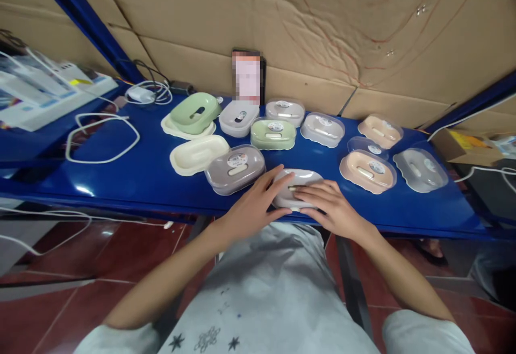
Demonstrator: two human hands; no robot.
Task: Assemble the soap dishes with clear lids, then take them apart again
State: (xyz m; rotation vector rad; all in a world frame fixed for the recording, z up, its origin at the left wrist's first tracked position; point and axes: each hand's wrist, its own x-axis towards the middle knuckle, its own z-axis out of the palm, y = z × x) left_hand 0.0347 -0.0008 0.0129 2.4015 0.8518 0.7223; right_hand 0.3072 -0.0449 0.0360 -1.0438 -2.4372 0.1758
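Note:
At the front edge of the blue shelf, a light grey soap dish (308,175) lies between my two hands. My left hand (256,201) grips its left side, thumb low at the near edge and fingers reaching over the rim. From the right, my right hand (332,206) has its fingers across the inside of the dish and its thumb at the near edge. My fingers hide much of the dish's middle. Close to my left hand is a grey soap dish with a clear lid (236,168). A cream tray (199,154) sits behind that one.
Several lidded soap boxes, including a green one (273,134) and a peach one (367,170), stand around the blue shelf (153,182). A phone (248,77) leans on the cardboard wall (193,53). A white cable (102,160) loops at left.

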